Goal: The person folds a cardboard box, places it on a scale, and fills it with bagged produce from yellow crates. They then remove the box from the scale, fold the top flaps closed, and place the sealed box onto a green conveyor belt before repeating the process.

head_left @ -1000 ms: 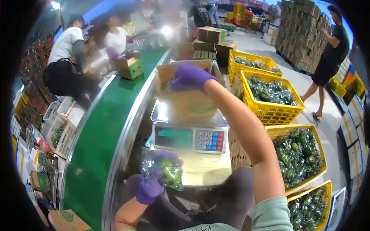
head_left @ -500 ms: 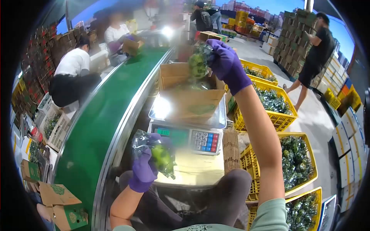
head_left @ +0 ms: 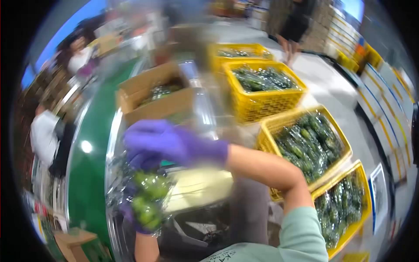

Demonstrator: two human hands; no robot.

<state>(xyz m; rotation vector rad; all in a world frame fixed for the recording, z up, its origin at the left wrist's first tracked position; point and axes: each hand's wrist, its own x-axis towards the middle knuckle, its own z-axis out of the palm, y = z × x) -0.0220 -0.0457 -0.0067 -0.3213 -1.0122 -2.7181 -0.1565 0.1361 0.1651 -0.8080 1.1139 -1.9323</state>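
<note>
My left hand [head_left: 131,214], in a purple glove, is closed round a clear plastic bag of green produce [head_left: 146,214]. Just above it, my right hand [head_left: 163,142], also gloved in purple, is smeared by motion, its fingers curled down over crinkled clear plastic. A second clump of bagged green produce [head_left: 152,184] lies directly under the right hand and against the lower bag. Beyond my hands, an open cardboard box [head_left: 150,105] holds more bagged produce. My right hand and forearm hide most of the scale beneath the box.
Yellow crates [head_left: 305,144] full of bagged green produce line my right side. A green conveyor belt [head_left: 80,174] runs along my left, with a person in white [head_left: 43,137] beyond it. Another person [head_left: 294,26] stands at the back right. A cardboard carton [head_left: 76,244] is at lower left.
My right hand has come down and left from above the cardboard box to my left hand, bringing its bag close to the other one. My view has turned to the right.
</note>
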